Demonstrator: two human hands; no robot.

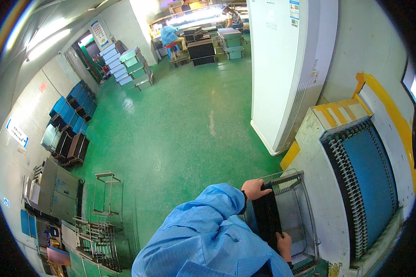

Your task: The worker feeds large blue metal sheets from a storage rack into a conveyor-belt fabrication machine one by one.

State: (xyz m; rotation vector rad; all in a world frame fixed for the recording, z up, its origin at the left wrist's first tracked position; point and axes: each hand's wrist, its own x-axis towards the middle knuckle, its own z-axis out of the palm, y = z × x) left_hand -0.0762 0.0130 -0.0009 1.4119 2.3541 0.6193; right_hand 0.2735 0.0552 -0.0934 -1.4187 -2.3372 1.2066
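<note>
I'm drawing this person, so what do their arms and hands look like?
The left hand and right hand look bare, without gloves. The sleeves are blue, wrinkled and baggy, with faint thin lines, and dark cuffs show at the wrists.

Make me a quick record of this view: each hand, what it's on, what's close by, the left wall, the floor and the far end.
Left hand: closed on the upper end of a long black piece
Right hand: holding the same piece's edge, lower in the picture
Close by: metal rack; machine with a blue panel; tall white cabinet
Left wall: stacked bins, mostly blue
Floor: green
Far end: seated person in blue near a brightly lit bench
</note>
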